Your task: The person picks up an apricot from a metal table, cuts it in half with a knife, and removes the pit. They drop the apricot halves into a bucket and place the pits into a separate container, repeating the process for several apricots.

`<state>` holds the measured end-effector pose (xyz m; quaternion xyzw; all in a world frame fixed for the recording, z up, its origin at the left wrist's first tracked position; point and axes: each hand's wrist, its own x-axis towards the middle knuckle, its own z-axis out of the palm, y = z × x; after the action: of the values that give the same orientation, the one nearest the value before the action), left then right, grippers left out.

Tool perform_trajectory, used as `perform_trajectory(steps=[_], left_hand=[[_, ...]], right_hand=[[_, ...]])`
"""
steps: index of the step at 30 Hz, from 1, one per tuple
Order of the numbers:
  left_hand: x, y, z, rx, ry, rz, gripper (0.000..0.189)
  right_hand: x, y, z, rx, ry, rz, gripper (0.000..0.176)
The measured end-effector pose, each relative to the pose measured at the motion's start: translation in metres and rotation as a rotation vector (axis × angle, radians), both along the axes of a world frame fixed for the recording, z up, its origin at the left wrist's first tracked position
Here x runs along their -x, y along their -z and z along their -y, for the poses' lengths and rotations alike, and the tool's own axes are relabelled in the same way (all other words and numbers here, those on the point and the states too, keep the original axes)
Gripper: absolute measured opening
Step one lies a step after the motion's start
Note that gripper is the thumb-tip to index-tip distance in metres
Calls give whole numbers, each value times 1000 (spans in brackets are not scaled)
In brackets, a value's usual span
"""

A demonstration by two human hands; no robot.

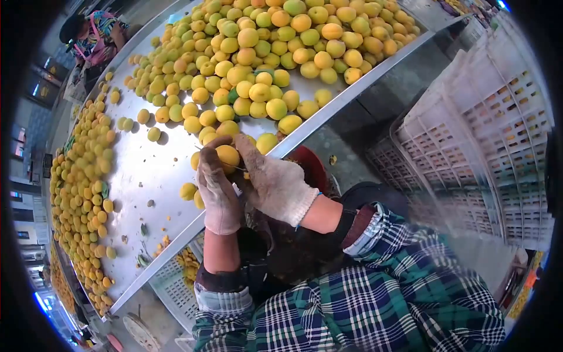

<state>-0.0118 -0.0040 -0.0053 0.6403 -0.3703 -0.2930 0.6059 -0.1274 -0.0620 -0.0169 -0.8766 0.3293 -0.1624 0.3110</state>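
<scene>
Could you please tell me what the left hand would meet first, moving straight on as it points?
The left hand would probably meet the yellow fruits lying just past its fingertips, though depth is unclear.

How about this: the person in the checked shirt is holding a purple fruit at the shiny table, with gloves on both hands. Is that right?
Not quite: the fruit isn't purple. The head view shows it's yellow-orange. The rest stands: checked shirt, shiny table, and gloves on the left hand and right hand.
</scene>
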Motion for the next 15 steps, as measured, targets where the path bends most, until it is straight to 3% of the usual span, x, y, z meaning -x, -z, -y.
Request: perform_trajectory(steps=[2, 5, 8, 9, 12, 15], left_hand=[[0, -4, 1, -24, 64, 13, 61], [0, 2, 1, 24, 130, -112, 48], [-2, 17, 2, 62, 125, 115, 49], [-7, 14, -1, -72, 117, 257, 47], [-5, 0, -5, -88, 186, 130, 45], [-2, 3, -5, -22, 232, 24, 45]], right_hand=[[3, -5, 3, -30, 5, -31, 71], [6, -7, 11, -29, 1, -100, 52], [3, 23, 13, -27, 2, 48, 36], [4, 16, 13, 5, 22, 1, 29], [6, -4, 10, 45, 106, -58, 20], [3, 10, 16, 170, 110, 132, 20]])
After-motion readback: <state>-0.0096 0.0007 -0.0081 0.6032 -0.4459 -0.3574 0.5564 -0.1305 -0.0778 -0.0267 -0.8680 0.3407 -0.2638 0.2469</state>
